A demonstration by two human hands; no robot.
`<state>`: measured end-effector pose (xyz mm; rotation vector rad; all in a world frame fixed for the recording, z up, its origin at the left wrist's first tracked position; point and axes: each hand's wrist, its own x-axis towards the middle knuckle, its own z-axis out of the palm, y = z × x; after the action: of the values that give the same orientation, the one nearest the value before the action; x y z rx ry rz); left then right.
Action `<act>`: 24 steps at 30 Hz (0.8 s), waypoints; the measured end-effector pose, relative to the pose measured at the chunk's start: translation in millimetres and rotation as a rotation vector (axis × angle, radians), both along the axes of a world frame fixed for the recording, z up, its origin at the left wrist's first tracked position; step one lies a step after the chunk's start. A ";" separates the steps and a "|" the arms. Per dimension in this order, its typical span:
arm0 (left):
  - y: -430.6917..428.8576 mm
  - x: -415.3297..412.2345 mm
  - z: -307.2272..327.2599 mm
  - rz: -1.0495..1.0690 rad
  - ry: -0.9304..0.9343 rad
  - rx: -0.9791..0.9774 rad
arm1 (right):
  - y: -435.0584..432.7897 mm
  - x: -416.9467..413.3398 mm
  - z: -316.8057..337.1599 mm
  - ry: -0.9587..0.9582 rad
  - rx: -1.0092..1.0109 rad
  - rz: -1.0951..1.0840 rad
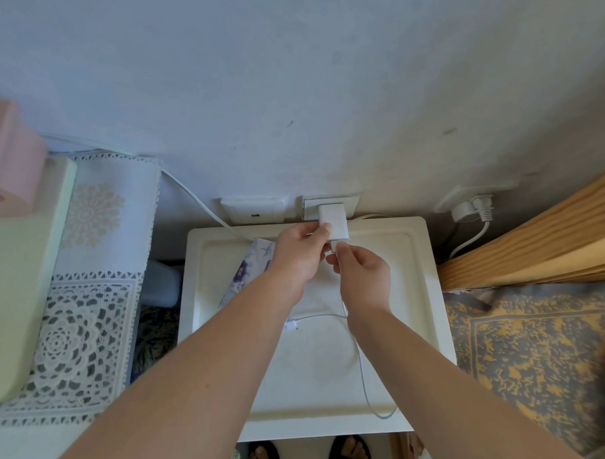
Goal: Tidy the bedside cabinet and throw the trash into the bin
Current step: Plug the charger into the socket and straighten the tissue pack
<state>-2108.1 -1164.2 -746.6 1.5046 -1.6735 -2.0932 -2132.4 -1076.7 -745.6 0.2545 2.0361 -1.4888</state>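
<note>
A white bedside cabinet (pixel 430 293) stands against the wall below me. A white charger block (pixel 335 219) is plugged into a wall socket (pixel 351 203) just above its back edge. My left hand (pixel 300 260) pinches the block's left side. My right hand (pixel 362 275) grips the cable plug at the block's lower end. The thin white charging cable (pixel 362 364) trails down over the cabinet top and loops past the front edge. A blue-patterned tissue pack (pixel 251 265) lies on the cabinet's left part, partly hidden by my left forearm.
A light switch panel (pixel 254 210) is left of the socket. Another plug with a white cord (pixel 472 209) sits in a socket at right. A wooden bed frame (pixel 534 241) and patterned bedding (pixel 525 352) border the right side. A lace-covered surface (pixel 86 278) lies left.
</note>
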 end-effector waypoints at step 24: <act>-7.0 106.8 10.1 -0.026 -0.496 -0.423 | -2.6 82.5 8.1 0.064 0.102 0.470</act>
<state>-2001.4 -1171.2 -736.5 1.9414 -2.1199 -1.3037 -2049.9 -1079.4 -737.4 -0.2240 2.0426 -1.1152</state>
